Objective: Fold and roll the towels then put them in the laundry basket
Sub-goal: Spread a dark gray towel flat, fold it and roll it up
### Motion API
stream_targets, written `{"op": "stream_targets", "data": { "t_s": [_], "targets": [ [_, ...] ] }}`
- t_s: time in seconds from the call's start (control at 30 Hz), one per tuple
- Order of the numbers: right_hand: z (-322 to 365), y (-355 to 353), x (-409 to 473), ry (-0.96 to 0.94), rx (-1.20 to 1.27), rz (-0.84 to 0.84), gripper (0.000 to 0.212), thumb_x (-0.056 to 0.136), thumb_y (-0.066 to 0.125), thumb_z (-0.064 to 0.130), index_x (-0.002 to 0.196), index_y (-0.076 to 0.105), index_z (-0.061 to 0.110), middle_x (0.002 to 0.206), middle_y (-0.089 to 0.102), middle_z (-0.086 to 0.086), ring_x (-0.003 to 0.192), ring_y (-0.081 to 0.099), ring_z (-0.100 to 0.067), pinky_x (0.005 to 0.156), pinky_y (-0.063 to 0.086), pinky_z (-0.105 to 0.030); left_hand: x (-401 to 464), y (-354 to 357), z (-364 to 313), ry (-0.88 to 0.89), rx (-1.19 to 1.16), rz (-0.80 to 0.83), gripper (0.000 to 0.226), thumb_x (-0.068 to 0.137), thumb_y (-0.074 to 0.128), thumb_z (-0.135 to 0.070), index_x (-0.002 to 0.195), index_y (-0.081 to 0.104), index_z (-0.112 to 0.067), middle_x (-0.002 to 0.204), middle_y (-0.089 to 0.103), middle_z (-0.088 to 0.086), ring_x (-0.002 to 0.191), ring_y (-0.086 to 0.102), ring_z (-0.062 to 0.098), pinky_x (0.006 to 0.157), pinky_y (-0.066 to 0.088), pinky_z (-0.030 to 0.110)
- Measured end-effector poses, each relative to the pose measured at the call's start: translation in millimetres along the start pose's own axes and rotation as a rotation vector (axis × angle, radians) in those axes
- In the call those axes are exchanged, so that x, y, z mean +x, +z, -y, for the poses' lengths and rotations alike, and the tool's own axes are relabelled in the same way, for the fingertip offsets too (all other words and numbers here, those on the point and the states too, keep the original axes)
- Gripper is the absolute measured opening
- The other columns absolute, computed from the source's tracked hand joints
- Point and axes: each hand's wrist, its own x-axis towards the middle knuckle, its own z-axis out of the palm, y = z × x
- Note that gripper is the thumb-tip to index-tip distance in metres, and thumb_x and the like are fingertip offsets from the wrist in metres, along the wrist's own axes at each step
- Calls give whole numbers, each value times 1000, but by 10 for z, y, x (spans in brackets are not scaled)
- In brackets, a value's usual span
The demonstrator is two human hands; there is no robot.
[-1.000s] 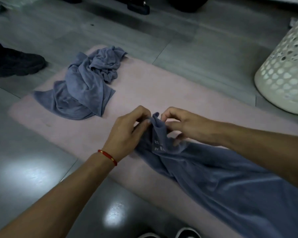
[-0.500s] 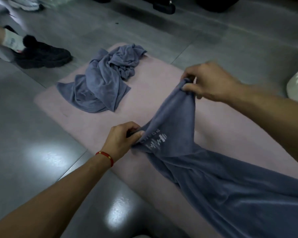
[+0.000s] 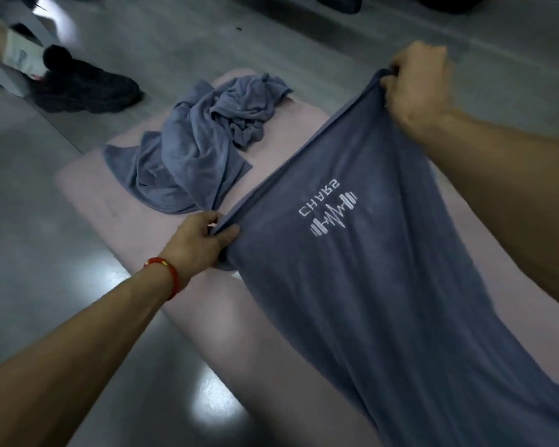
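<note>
Left hand point(image 3: 200, 243) and right hand point(image 3: 417, 82) each grasp a corner of the blue-grey terry towel with white embroidered logo point(image 3: 352, 269), stretched taut above the pink floor mat point(image 3: 110, 195). A second, crumpled blue-grey towel point(image 3: 200, 150) lies on the mat's far end.

A blue-grey towel point(image 3: 352, 285) is stretched taut between two pinched corners, one near-left and one far-right, above a pink mat; its white embroidered logo reads upside down, and its length trails off near-right. A second, same-coloured towel point(image 3: 200, 150) lies crumpled at the mat's far-left end.
</note>
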Motion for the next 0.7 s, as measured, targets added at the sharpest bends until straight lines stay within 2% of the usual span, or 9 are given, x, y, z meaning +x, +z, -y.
{"op": "stream_targets", "data": {
  "t_s": [0.1, 0.17, 0.3, 0.4, 0.47, 0.53, 0.6, 0.63, 0.7],
  "targets": [
    [-112, 327, 182, 42, -32, 29, 26, 94, 54, 14, 106, 66, -6, 107, 66, -33, 103, 63, -46, 75, 44, -45, 111, -129, 6, 3, 281, -30, 15, 96, 65, -26, 87, 62, -14, 72, 68, 12, 53, 64, 26, 51, 54, 33],
    [-165, 622, 209, 121, 23, 83, 29, 93, 57, 18, 110, 67, -3, 113, 65, -32, 108, 62, -45, 86, 47, -46, 211, -194, 103, -88, 304, -17, 27, 96, 65, -26, 77, 59, -8, 58, 60, 15, 42, 55, 24, 47, 46, 30],
    [-178, 1265, 19, 234, 236, 191, 19, 90, 62, 14, 98, 75, 3, 101, 70, -15, 100, 63, -25, 85, 46, -28, 340, -185, 396, -235, 196, -79, 35, 98, 62, -23, 67, 60, -8, 47, 58, 9, 43, 53, 23, 57, 50, 31],
    [-159, 1620, -59, 345, 390, 162, 18, 87, 66, 21, 98, 79, 14, 115, 68, -12, 101, 64, -21, 87, 41, -11, 376, -145, 623, -310, 125, -195, 42, 102, 55, -24, 67, 61, -2, 49, 58, 15, 44, 52, 26, 55, 49, 32],
    [-120, 1758, -43, 363, 469, 122, 17, 86, 69, 23, 96, 81, 17, 109, 72, -8, 103, 67, -19, 96, 47, -18, 373, -153, 709, -341, 111, -264, 42, 103, 52, -27, 73, 62, 1, 50, 59, 14, 47, 55, 28, 57, 53, 34],
    [-42, 1830, -42, 322, 520, 107, 18, 87, 69, 21, 98, 81, 14, 104, 76, -3, 104, 68, -17, 97, 50, -23, 364, -175, 742, -365, 86, -316, 39, 102, 51, -27, 75, 64, -2, 48, 61, 12, 50, 60, 30, 67, 57, 39],
    [35, 1887, -60, 302, 539, 152, 25, 92, 66, 19, 112, 78, 13, 115, 74, -3, 111, 66, -16, 101, 46, -21, 349, -180, 734, -367, 103, -333, 35, 102, 49, -26, 79, 65, -4, 50, 64, 13, 56, 65, 32, 72, 56, 40],
    [67, 1910, -83, 301, 554, 244, 34, 94, 63, 20, 127, 71, 15, 128, 69, -2, 122, 61, -15, 108, 41, -20, 347, -177, 734, -359, 135, -330, 34, 101, 49, -26, 79, 65, -6, 51, 66, 13, 60, 67, 33, 74, 56, 40],
    [90, 1931, -182, 201, 539, 507, 61, 95, 58, 18, 153, 41, 24, 154, 46, 2, 141, 43, -14, 120, 27, -25, 340, -153, 729, -328, 206, -350, 31, 98, 50, -27, 78, 64, -8, 55, 67, 13, 68, 67, 35, 75, 55, 41]
  ]
}}
